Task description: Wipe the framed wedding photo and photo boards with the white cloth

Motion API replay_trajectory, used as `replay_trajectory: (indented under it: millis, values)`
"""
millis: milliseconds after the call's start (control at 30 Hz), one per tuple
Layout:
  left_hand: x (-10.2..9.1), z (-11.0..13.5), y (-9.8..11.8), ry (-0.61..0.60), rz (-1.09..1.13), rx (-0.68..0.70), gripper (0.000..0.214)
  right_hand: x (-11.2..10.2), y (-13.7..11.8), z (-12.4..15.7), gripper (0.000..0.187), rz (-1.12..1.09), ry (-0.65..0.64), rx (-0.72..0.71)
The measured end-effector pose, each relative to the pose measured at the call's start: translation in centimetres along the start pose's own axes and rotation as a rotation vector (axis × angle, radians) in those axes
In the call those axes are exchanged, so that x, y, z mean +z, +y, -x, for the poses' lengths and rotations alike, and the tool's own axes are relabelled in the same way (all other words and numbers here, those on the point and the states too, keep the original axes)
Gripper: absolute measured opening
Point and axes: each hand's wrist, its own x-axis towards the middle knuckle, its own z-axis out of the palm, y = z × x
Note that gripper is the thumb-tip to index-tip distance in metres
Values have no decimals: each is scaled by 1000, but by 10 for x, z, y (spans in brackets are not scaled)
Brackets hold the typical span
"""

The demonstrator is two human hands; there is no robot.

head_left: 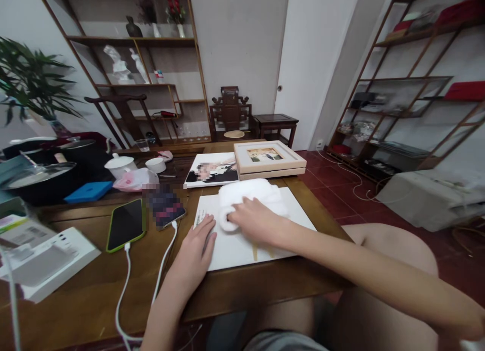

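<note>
A flat white board (227,255) lies on the wooden table in front of me, with yellowish strips near its front edge and small print at its left side. On the board rests a soft white roll (250,192), paper or cloth, with a dark spot at its near left end. My right hand (252,219) reaches across and grips the roll at that end, fingers bent; some fingertips are hard to make out. Flat on the board's left edge lies my left hand (199,242), its fingers stretched out and holding nothing.
Behind the board are a photo print (212,171) and a pale wooden picture frame (271,161). To the left lie a green-cased phone (127,224) and a second phone (170,212), both on white cables, plus a white box (60,260), a blue block (89,192) and pots.
</note>
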Motion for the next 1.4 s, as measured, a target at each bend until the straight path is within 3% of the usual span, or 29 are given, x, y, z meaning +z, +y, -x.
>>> replay_trajectory:
  millis: [167,300,433,567,767,900,1200,1300,1400]
  values:
    - [-1,-1,0,1,3,19,46,1,-44,53,20,2,-2,-130]
    - [-2,-1,0,-7,-18,23,45,2,-64,73,12,-14,-50,-152]
    - [-2,-2,0,-6,0,14,44,-2,-51,58,15,-71,-17,-120]
    - [-2,-1,1,7,21,12,44,-8,-21,17,31,-60,-32,16]
    - [-1,-1,1,11,6,-13,44,-9,1,-31,31,-40,0,64]
    - [-2,0,3,18,23,-6,42,-9,-12,-19,31,-13,3,62]
    - [-1,-1,1,-15,27,-9,44,-1,-67,61,17,16,-85,-105]
    - [0,-1,1,-14,24,-5,45,3,-63,63,15,-26,-51,-107]
    - [1,0,2,3,48,-9,44,1,-42,47,24,-52,-4,-66]
